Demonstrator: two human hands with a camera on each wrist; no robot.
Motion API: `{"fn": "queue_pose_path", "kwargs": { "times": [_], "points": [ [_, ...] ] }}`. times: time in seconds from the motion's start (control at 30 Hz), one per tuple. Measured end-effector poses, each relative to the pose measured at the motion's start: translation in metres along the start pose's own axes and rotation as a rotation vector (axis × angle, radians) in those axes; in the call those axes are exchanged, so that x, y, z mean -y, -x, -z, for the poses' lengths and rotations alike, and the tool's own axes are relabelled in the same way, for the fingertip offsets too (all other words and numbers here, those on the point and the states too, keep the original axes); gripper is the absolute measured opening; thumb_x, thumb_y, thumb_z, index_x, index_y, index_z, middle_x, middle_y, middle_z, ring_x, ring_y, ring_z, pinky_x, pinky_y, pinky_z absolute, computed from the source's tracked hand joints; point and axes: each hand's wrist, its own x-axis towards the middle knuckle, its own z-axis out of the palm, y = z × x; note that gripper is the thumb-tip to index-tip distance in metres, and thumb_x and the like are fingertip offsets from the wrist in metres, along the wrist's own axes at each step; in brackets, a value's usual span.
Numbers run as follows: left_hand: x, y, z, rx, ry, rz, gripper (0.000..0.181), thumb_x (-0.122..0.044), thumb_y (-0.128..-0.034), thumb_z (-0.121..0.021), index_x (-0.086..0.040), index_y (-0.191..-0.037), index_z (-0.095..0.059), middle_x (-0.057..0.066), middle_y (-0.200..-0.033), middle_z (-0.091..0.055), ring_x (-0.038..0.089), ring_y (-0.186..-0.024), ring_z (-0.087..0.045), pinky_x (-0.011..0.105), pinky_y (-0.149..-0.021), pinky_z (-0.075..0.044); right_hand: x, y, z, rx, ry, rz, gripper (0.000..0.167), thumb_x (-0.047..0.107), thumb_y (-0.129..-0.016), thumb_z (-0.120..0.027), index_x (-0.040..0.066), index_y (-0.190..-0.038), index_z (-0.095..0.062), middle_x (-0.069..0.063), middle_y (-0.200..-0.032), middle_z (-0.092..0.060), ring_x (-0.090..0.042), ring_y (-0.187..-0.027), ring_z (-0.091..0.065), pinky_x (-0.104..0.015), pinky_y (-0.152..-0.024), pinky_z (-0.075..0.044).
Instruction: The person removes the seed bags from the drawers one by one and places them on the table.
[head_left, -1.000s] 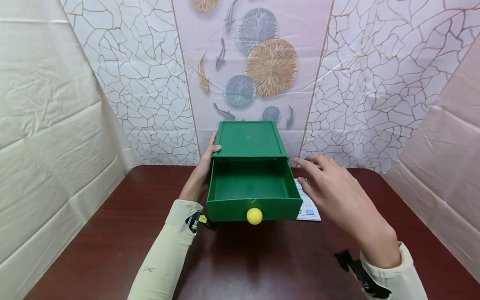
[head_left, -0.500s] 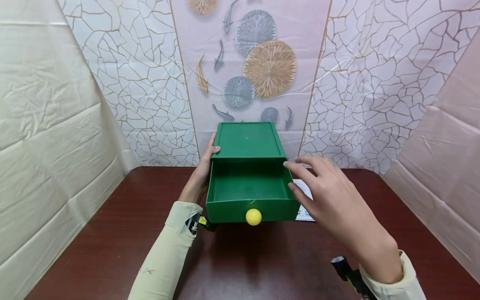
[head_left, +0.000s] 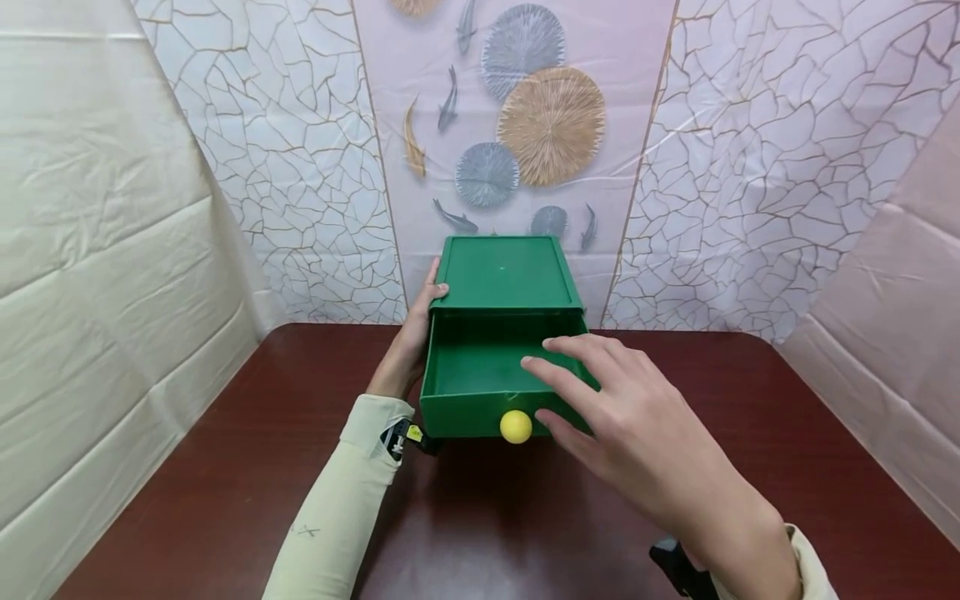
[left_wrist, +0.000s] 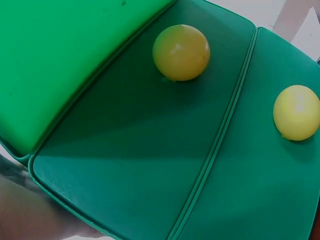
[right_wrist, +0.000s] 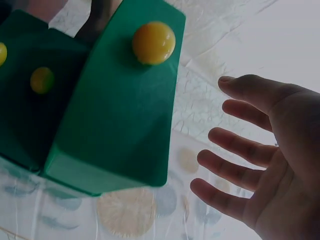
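A green plastic drawer cabinet (head_left: 502,271) stands on the table in the head view. Its top drawer (head_left: 457,414) is pulled far out, with nothing visible inside, and bears a round yellow knob (head_left: 516,427). My left hand (head_left: 408,346) rests along the cabinet's left side, straight-fingered, thumb over the top edge. Spread fingers mark my right hand (head_left: 637,421), just before the drawer's right front corner; its thumb tip is near the knob. It looks apart from the drawer front (right_wrist: 120,100) in the right wrist view. Lower drawers with yellow knobs (left_wrist: 181,52) appear shut in the left wrist view.
A dark reddish-brown table (head_left: 247,475) lies under the cabinet. Behind it hangs a patterned curtain (head_left: 315,158), with pale cloth (head_left: 97,250) at the left and more pale cloth (head_left: 892,275) at the right.
My right hand has moved left from beside the drawer to in front of its right part, near the knob. A printed sheet seen earlier is now hidden. My left hand stays on the cabinet.
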Motion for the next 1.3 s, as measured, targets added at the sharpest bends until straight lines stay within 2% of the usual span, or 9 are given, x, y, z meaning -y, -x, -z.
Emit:
{"fn": "queue_pose_path", "kwargs": {
  "times": [0.2,0.33,0.5,0.8,1.0,1.3],
  "points": [
    [0.000,0.000,-0.002,0.000,0.000,-0.011,0.080,-0.042,-0.1024,-0.041,-0.042,-0.170,0.003,-0.002,-0.178,0.004,0.030,-0.161,-0.008,0.063,-0.124,-0.018,0.009,0.001,0.003,0.055,0.013,-0.006,0.063,0.013,-0.072,-0.098,0.012,-0.130,-0.073,-0.012,-0.126,-0.068,-0.031,-0.109,-0.068,-0.048,-0.087,-0.060],
    [0.001,0.000,-0.001,0.004,-0.017,-0.020,0.080,-0.044,-0.1033,-0.040,-0.041,-0.170,0.004,-0.001,-0.178,0.005,0.032,-0.161,-0.007,0.065,-0.123,-0.018,0.014,0.001,0.000,0.068,0.025,0.017,0.051,0.012,-0.076,-0.095,0.013,-0.123,-0.075,-0.009,-0.120,-0.070,-0.027,-0.100,-0.071,-0.043,-0.081,-0.062],
    [0.004,0.001,-0.001,0.008,-0.031,-0.035,0.079,-0.045,-0.1044,-0.039,-0.039,-0.170,0.004,-0.001,-0.178,0.005,0.031,-0.161,-0.006,0.065,-0.123,-0.017,0.021,0.002,-0.008,0.120,0.013,0.026,0.037,0.015,-0.083,-0.091,0.017,-0.117,-0.078,-0.003,-0.115,-0.070,-0.020,-0.091,-0.071,-0.036,-0.073,-0.061],
    [0.003,0.001,-0.001,0.007,-0.032,-0.046,0.077,-0.046,-0.1051,-0.038,-0.040,-0.170,0.004,-0.002,-0.178,0.005,0.032,-0.161,-0.006,0.065,-0.122,-0.018,0.029,0.003,-0.020,0.154,0.080,0.053,0.032,0.009,-0.082,-0.089,0.014,-0.107,-0.070,-0.002,-0.106,-0.063,-0.016,-0.078,-0.061,-0.030,-0.063,-0.054],
    [0.002,0.000,-0.001,0.004,-0.032,-0.046,0.078,-0.046,-0.1050,-0.038,-0.040,-0.170,0.004,-0.002,-0.178,0.004,0.031,-0.162,-0.006,0.064,-0.123,-0.017,0.031,0.003,-0.028,0.228,0.132,0.045,0.034,0.014,-0.081,-0.092,0.014,-0.108,-0.071,-0.004,-0.104,-0.063,-0.016,-0.079,-0.062,-0.029,-0.065,-0.056],
    [0.003,-0.001,-0.001,0.002,-0.020,-0.046,0.079,-0.047,-0.1042,-0.039,-0.039,-0.170,0.003,-0.002,-0.178,0.003,0.029,-0.161,-0.007,0.063,-0.123,-0.017,0.032,0.003,-0.035,0.294,0.139,0.023,0.032,0.003,-0.081,-0.091,0.008,-0.106,-0.072,-0.007,-0.099,-0.058,-0.015,-0.068,-0.057,-0.028,-0.063,-0.055]
  ]
}}
